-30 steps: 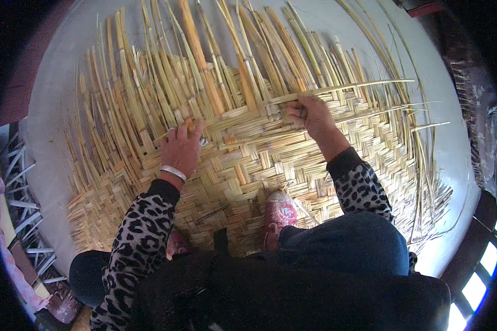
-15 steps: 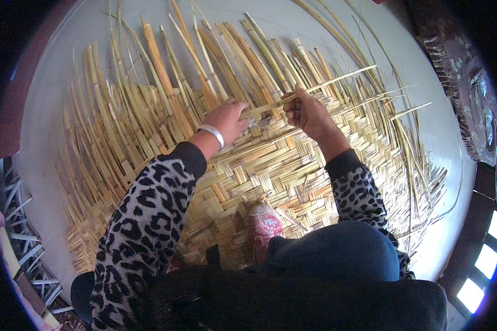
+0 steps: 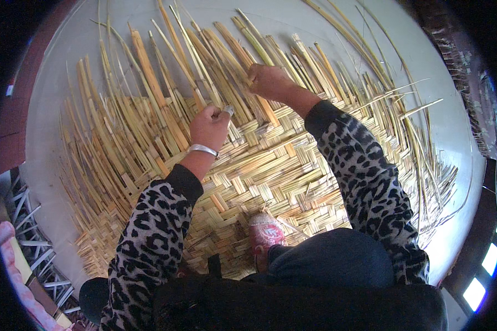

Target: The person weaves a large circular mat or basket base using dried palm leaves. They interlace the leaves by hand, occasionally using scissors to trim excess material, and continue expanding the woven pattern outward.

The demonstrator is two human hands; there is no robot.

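A half-woven mat (image 3: 270,171) of split reed strips lies under both my hands, its loose strips (image 3: 149,66) fanning out toward the far side. My left hand (image 3: 209,128), with a silver bangle (image 3: 203,149) on the wrist, is closed low over the upright strips at the weave's edge. Something pale and shiny shows by its thumb; what the fingers grip is hidden. Farther out and to the right, my right hand (image 3: 271,84) is closed, fingers pinched over a brownish reed strip (image 3: 269,113) that runs down into the weave.
My foot in a red and white shoe (image 3: 266,233) rests on the mat near me. Long thin strips (image 3: 345,33) curve across the grey floor (image 3: 44,143) at far right. White lattice (image 3: 36,237) stands at the left, and a dark fringed cloth (image 3: 461,66) hangs at right.
The long crosswise strip between my hands no longer shows there. My right hand has moved left and farther out; my left hand has moved slightly left and nearer and has closed.
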